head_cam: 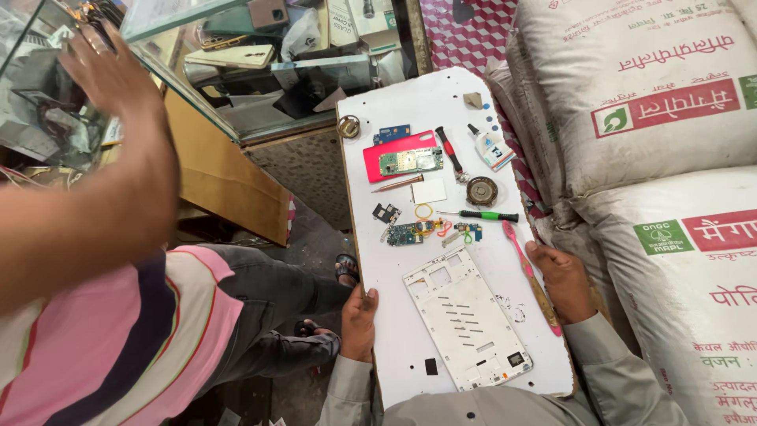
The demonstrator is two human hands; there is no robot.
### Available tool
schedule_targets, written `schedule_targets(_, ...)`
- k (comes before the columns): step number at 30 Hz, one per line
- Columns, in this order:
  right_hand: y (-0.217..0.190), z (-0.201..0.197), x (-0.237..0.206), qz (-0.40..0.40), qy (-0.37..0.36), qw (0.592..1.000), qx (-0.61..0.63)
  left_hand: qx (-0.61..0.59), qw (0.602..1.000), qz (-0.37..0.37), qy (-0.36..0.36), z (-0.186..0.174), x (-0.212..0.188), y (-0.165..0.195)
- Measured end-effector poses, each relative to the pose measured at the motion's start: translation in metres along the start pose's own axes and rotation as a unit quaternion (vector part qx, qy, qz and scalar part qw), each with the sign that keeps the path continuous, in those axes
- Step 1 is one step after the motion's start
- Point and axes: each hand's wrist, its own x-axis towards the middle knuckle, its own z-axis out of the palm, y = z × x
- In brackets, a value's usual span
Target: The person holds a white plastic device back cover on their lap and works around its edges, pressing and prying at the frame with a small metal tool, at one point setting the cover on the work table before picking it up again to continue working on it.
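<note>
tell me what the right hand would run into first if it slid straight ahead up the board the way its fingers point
Most likely the pink toothbrush: the right hand already rests beside its handle on the white board. Beyond that lies the green-handled screwdriver, though the fingers' exact heading is hard to judge.

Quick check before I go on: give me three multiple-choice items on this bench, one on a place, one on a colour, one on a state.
1. Where does the white phone frame lie?
A. On the white board, between the two hands
B. Inside the glass case
C. On the sacks

2. What colour is the phone back cover under the green circuit board?
A. Blue
B. Red
C. Black

3. What is the right hand doing?
A. Gripping the green-handled screwdriver
B. Lifting the frame
C. Resting at the board's edge, by the pink toothbrush

Answers:
1 A, the frame lies flat between left hand and right hand.
2 B, red shows around the circuit board.
3 C, the screwdriver lies apart, untouched.
</note>
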Motion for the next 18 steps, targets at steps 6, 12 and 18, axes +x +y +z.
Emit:
schedule_targets(6, -0.003, 0.006, 0.000, 0.015, -0.006, 0.999, 0.040, 0.011, 1.000, -0.005, 0.009, 0.002, 0.003, -0.004)
schedule_targets(12, -0.016, -0.005, -0.004, -0.010, -0.008, 0.999, 0.043, 0.026, 1.000, 0.011, 0.001, 0.015, -0.002, 0.009)
schedule_targets(18, -0.007, -0.002, -0.003, -0.028, 0.002, 1.000, -0.002, 0.013, 1.000, 0.011, 0.005, 0.011, 0.001, 0.011)
